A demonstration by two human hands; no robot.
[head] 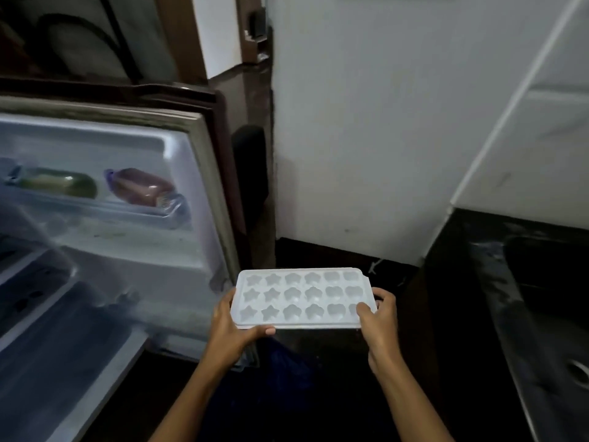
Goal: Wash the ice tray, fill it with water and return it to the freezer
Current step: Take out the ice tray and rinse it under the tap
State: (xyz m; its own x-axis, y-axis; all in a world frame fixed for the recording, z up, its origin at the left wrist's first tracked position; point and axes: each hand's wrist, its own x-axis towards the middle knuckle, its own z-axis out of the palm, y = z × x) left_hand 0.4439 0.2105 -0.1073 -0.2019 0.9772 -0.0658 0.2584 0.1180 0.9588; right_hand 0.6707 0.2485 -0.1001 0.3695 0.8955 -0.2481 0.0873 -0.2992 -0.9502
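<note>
A white ice tray [302, 298] with several star- and heart-shaped moulds is held level in front of me at waist height. My left hand [234, 327] grips its left short edge, thumb along the near rim. My right hand [379, 317] grips the right short edge, thumb on top of the tray. The open fridge door [178, 250] stands just left of the tray. A dark steel sink [548, 298] is at the right.
The door shelf [95, 205] holds a green bottle [60, 183] and a brownish bottle [143, 186] lying on their sides. A white wall [366, 138] faces me, and a dark counter [452, 282] runs along the right beside the sink.
</note>
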